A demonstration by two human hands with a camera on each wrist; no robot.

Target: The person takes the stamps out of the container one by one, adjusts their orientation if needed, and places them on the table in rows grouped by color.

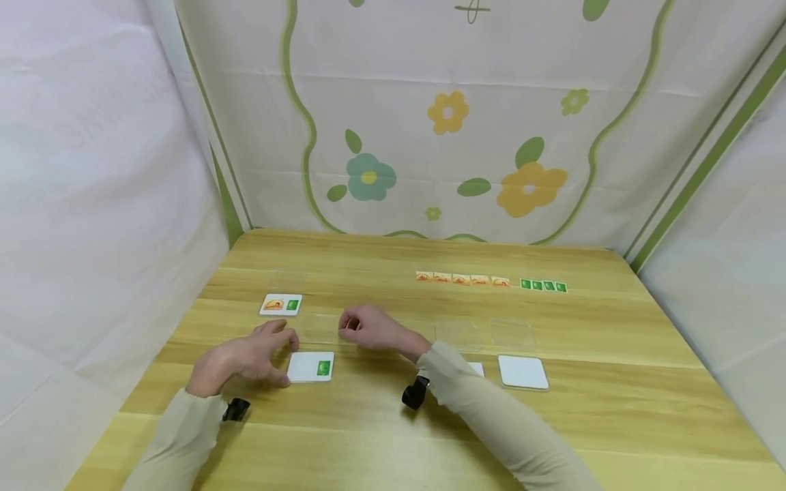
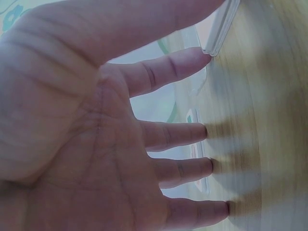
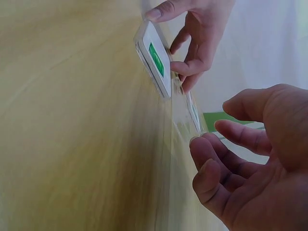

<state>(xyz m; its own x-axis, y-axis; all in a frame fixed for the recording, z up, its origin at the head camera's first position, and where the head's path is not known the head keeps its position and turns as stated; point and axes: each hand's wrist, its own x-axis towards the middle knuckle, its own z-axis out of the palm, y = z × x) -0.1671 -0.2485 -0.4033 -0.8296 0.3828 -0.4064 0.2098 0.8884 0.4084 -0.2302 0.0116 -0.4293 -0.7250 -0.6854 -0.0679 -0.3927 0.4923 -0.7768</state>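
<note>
A white card in a clear case (image 1: 310,367), with a green sticker (image 1: 323,368) near its right end, lies flat before the person. My left hand (image 1: 248,354) holds the case's near-left and far-left corners between thumb and index finger. Its other fingers are spread, tips down on the table, as the left wrist view shows. My right hand (image 1: 374,329) is beyond the case, at the right end of a clear plastic lid (image 3: 182,113). Its fingers are loosely bent, thumb and index finger apart, a fingertip right at the lid's edge. Nothing shows in its grasp.
Beyond the left hand lies a card (image 1: 280,305) with an orange picture and green sticker. Orange-and-white stickers (image 1: 460,279) and green stickers (image 1: 543,285) form rows at the back. White cards (image 1: 523,372) and clear lids (image 1: 512,334) lie to the right. Fabric walls enclose the table.
</note>
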